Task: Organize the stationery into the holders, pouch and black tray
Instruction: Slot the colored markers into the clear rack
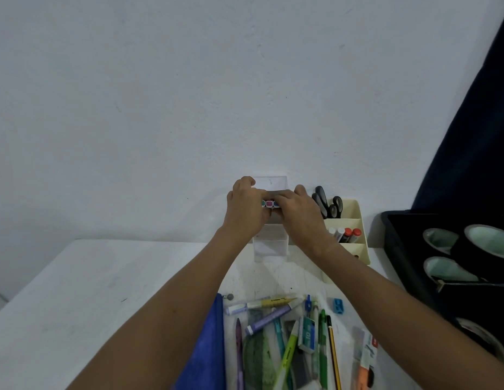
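Observation:
Both hands meet over the clear acrylic holder [270,243] at the back of the white table. My left hand [246,208] and my right hand [297,211] together grip a bunch of markers [269,203], whose coloured square ends show between the fingers above the holder's upper compartment. To the right stands the cream holder [355,220] with scissors [328,205] and several markers [345,234]. The black tray [400,249] at the far right holds tape rolls [487,243]. A blue pouch [207,350] lies near me beside loose pens and highlighters [276,313].
The loose pile near me also has a pencil [334,356], a green pen [323,350], a staple box [308,334], a blue sharpener [338,305] and an eraser packet [367,358]. The wall rises right behind the holders. A dark curtain [476,130] hangs at the right.

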A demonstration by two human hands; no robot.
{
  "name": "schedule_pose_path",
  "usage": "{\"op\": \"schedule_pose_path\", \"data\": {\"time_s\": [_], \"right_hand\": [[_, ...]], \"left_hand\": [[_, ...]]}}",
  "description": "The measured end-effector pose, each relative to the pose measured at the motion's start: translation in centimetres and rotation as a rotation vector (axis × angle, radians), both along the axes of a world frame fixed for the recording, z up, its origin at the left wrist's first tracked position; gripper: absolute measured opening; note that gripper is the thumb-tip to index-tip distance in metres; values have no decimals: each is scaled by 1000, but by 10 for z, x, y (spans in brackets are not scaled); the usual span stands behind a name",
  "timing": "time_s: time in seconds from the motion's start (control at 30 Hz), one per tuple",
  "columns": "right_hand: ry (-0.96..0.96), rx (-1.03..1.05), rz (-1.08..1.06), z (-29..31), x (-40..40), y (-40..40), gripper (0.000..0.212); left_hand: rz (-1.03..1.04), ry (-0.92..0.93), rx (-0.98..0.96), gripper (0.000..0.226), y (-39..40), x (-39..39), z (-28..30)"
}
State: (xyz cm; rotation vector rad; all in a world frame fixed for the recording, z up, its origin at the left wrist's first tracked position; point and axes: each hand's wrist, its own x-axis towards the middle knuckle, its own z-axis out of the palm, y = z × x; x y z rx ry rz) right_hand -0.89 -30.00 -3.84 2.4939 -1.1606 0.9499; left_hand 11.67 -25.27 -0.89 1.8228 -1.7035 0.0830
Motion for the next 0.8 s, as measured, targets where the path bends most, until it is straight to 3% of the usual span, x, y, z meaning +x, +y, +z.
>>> {"op": "schedule_pose_path", "data": {"time_s": [0.2,0.37,0.5,0.6,0.7,0.8], "right_hand": [[133,0,-35,2,-3,9,36],[35,-30,63,3,-10,39,39],[26,273,233,-6,-21,68,22],[233,541,311,-20,-31,84,21],[340,656,325,-41,-37,93,22],[344,704,314,-56,-31,97,26]], "left_hand": [[-9,-77,89,40,11,-6,8],[-22,-100,47,56,45,-5,2],[-20,-23,157,44,78,11,-20],[-32,-39,407,36,98,27,-41],[-67,-71,633,35,113,37,-66],[-65,-115,733,36,120,40,-85]]}}
